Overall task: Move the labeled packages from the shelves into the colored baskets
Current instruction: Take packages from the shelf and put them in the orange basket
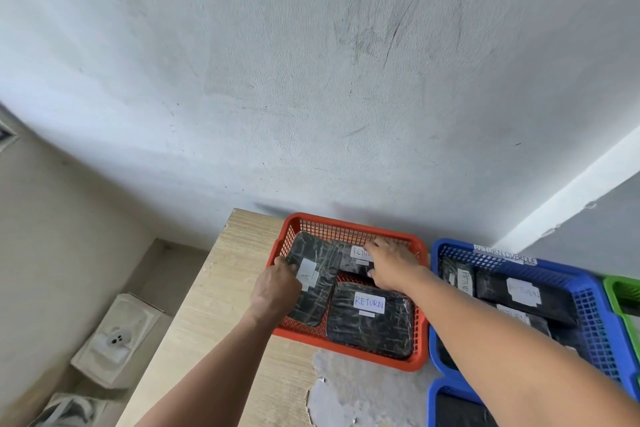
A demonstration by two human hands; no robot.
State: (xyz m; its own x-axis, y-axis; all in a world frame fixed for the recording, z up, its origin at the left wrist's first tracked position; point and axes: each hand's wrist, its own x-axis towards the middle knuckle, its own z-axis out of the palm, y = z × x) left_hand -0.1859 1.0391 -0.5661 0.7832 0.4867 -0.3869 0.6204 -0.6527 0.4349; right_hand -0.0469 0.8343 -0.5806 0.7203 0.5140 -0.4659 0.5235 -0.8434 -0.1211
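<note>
A red basket (pixel 420 354) sits on the wooden table top against the wall. It holds three black wrapped packages with white labels. My left hand (pixel 275 288) grips the left package (pixel 315 291) at its left edge, over the basket's left wall. My right hand (pixel 391 265) rests on the back package (pixel 356 262), whose label reads RETURN in part; its fingers lie over the package's far edge. A third package (pixel 370 326) labelled RETURN lies flat at the basket's front right, untouched.
A blue basket (pixel 588 291) tagged RETURN OVERDUE stands right of the red one and holds several black packages. A second blue basket (pixel 433 402) is in front of it, a green one (pixel 616 295) at the far right. The table's left edge (pixel 194 305) drops to the floor.
</note>
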